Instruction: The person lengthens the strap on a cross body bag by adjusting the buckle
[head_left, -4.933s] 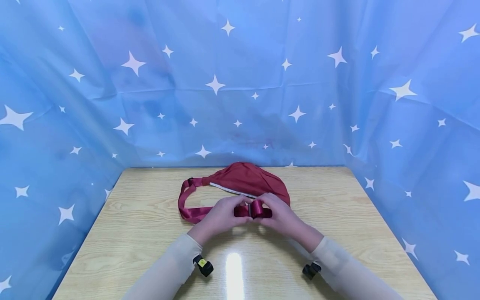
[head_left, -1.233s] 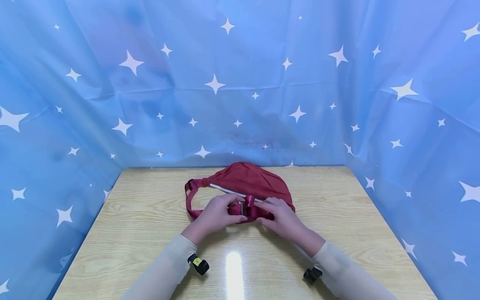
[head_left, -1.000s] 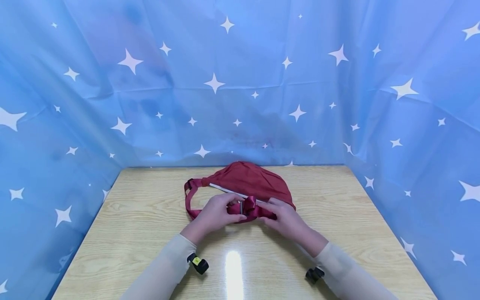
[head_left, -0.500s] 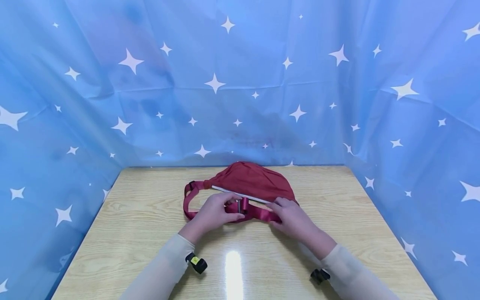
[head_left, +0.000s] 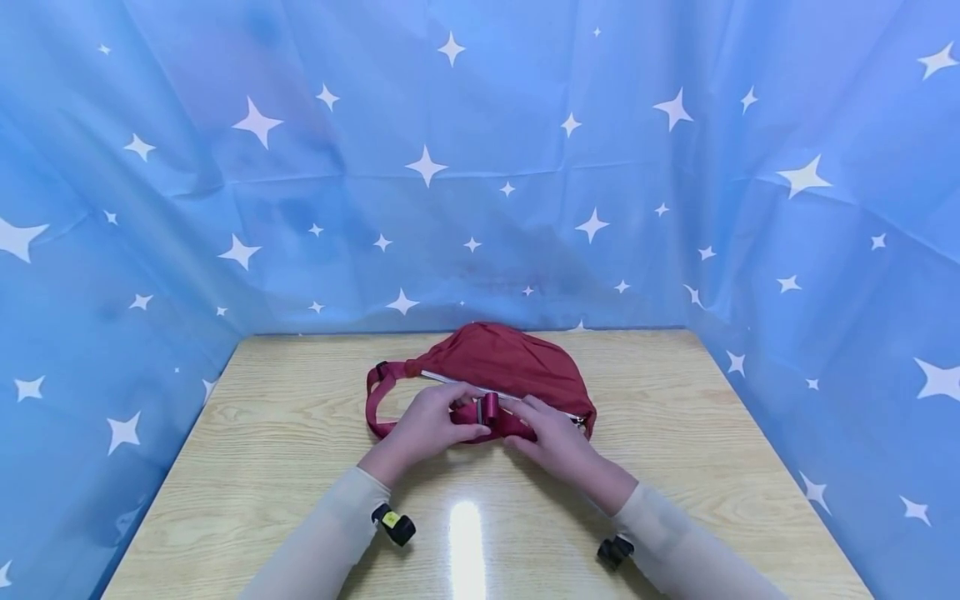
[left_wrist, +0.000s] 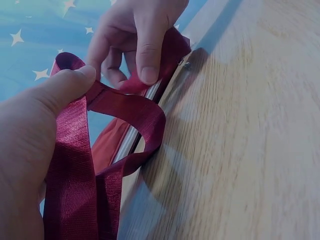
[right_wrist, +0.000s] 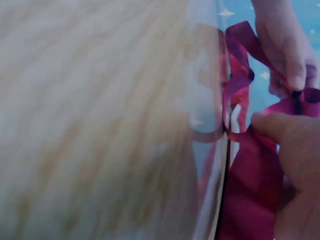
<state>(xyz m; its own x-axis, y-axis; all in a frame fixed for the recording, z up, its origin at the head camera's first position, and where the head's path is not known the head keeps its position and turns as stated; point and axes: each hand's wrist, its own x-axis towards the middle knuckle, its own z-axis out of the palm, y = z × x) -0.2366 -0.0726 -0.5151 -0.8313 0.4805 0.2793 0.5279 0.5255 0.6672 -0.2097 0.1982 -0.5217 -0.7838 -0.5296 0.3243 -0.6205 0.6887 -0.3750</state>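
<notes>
A dark red waist bag (head_left: 510, 362) lies at the back middle of the table, its white zip edge facing the hands. From its left end the strap (head_left: 372, 404) curves round to the front. My left hand (head_left: 431, 421) pinches the strap beside a dark strap slider (head_left: 481, 412), where a short loop of webbing (left_wrist: 64, 61) stands up. Just right of that loop, my right hand (head_left: 558, 437) grips the strap between thumb and fingers. In the right wrist view the slider (right_wrist: 297, 102) shows between both hands; its far side is hidden.
A second black adjuster (head_left: 381, 369) sits on the strap near the bag's left end. The wooden table (head_left: 300, 467) ends at a blue curtain with white stars (head_left: 480, 167). Glare lies on the table's front middle.
My right hand slid right along the strap, then came back left to the loop. The webbing loop by the slider now stands narrower and upright. My left hand stays nearly in place.
</notes>
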